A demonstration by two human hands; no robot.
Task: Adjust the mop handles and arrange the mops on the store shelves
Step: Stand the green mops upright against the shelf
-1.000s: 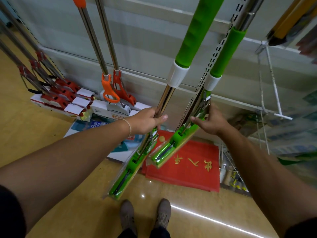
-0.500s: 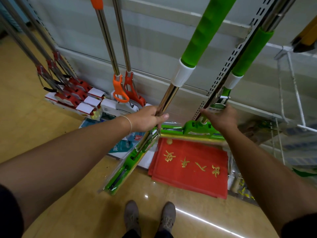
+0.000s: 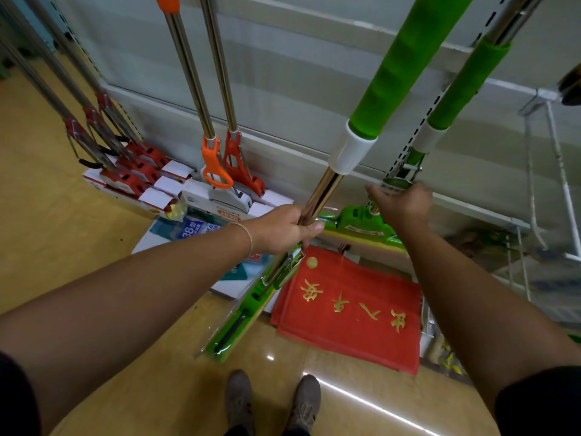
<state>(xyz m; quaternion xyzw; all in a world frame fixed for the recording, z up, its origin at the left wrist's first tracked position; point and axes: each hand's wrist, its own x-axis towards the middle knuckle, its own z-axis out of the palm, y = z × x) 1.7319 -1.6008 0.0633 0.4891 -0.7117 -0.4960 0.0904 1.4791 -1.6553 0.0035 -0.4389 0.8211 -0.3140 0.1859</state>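
At the foot of the shelf [image 3: 314,99], the left hand [image 3: 287,229] grips the near green mop [image 3: 356,149] by its shaft, head tilted over the floor [image 3: 78,240]; the blurred right hand [image 3: 405,206], grip unclear, meets the far green mop [image 3: 462,86], which might slide sideways if released unpropped.

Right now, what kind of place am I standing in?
Most likely a household-goods shop aisle. Red-headed mops and orange mops lean in rows against a shelving back panel with a slotted upright, and red doormats lie on the floor beside boxed stock.
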